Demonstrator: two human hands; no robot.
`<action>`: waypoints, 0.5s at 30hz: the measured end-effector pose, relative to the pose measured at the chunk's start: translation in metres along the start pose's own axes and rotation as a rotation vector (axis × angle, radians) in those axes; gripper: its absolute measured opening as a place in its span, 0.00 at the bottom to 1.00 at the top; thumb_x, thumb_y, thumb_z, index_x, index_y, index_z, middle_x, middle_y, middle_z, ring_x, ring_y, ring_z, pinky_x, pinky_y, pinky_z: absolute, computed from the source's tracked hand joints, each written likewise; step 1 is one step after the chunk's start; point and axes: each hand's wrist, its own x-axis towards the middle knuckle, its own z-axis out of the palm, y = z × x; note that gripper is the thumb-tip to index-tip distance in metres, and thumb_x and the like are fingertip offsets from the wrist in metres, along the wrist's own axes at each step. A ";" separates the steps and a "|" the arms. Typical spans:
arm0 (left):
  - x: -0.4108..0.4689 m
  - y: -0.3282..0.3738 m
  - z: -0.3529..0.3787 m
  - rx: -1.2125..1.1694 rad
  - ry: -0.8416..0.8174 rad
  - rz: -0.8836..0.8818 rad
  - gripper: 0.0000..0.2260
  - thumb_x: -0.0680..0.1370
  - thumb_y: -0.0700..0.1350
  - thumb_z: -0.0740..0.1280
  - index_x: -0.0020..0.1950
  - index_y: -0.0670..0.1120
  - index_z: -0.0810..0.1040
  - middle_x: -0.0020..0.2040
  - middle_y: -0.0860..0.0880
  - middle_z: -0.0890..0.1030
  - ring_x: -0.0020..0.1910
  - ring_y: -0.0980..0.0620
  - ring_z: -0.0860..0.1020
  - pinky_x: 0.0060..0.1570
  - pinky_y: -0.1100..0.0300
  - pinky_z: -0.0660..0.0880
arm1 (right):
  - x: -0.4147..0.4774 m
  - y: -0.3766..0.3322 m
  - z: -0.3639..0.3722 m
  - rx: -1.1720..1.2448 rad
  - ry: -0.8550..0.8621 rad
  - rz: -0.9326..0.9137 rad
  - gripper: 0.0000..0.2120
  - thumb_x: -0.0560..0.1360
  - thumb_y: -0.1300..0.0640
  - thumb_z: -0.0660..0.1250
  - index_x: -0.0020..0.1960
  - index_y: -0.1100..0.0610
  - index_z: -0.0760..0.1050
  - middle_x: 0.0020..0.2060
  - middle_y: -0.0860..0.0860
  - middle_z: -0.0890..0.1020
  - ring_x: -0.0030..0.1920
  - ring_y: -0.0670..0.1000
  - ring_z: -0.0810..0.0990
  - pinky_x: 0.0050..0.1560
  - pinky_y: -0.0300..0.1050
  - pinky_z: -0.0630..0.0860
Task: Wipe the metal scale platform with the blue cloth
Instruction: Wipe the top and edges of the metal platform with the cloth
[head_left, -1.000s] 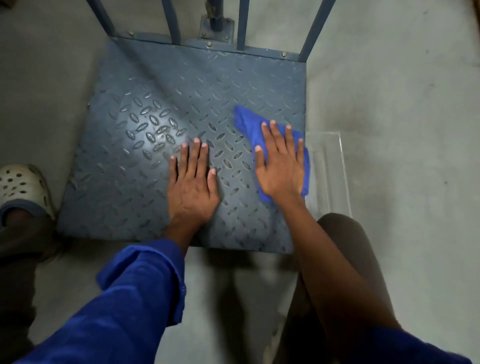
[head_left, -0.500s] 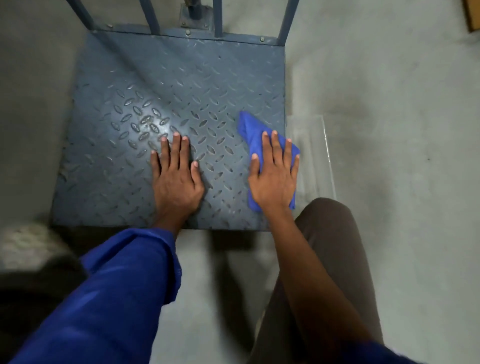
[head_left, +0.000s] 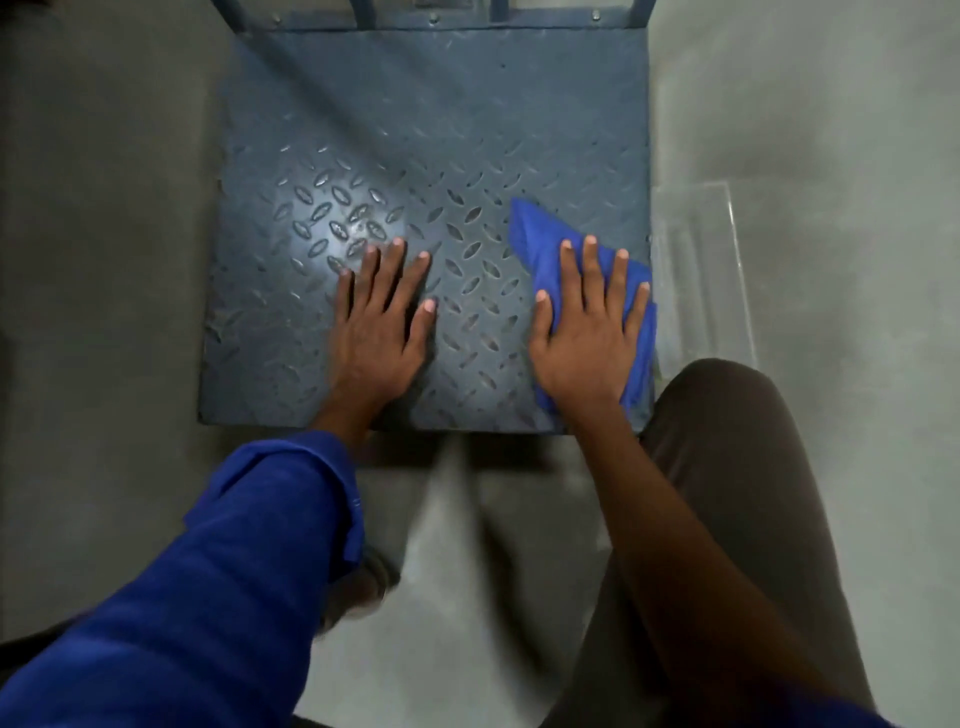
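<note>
Below, checkered platform (head_left: 415, 130) on grey floor (head_left: 104, 270)

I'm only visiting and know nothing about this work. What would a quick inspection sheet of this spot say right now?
Surface: metal scale platform, grey-blue tread plate with a glare patch left of centre.
Job's things: blue cloth, bunched, on the platform's near right part.
Clutter: clear plastic tray on the floor beside the platform's right edge.
Grips: left hand flat on bare plate, fingers straight; right hand flat on the cloth, pressing it down.
Cables: nothing seen.
Surroundings: grey concrete floor; blue metal frame along the platform's far edge; person's knee at the near right.
</note>
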 end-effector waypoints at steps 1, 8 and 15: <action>0.001 -0.006 -0.002 0.012 0.011 -0.022 0.27 0.89 0.59 0.51 0.88 0.55 0.55 0.89 0.49 0.52 0.88 0.46 0.48 0.85 0.41 0.45 | 0.000 -0.012 0.001 0.012 -0.001 -0.030 0.29 0.86 0.42 0.51 0.85 0.48 0.54 0.84 0.48 0.57 0.85 0.57 0.51 0.82 0.65 0.51; 0.005 -0.011 -0.006 0.033 0.013 -0.057 0.28 0.87 0.52 0.56 0.88 0.54 0.57 0.88 0.47 0.54 0.88 0.45 0.51 0.84 0.38 0.49 | -0.055 -0.038 0.003 0.068 -0.117 -0.398 0.29 0.86 0.41 0.52 0.84 0.47 0.57 0.84 0.47 0.57 0.85 0.53 0.51 0.82 0.60 0.52; 0.004 -0.001 -0.013 0.066 -0.012 -0.109 0.27 0.88 0.53 0.52 0.88 0.53 0.55 0.89 0.48 0.52 0.88 0.45 0.49 0.85 0.39 0.47 | -0.056 -0.083 0.001 0.070 -0.060 -0.005 0.29 0.87 0.43 0.49 0.85 0.50 0.53 0.85 0.50 0.55 0.85 0.57 0.50 0.82 0.63 0.50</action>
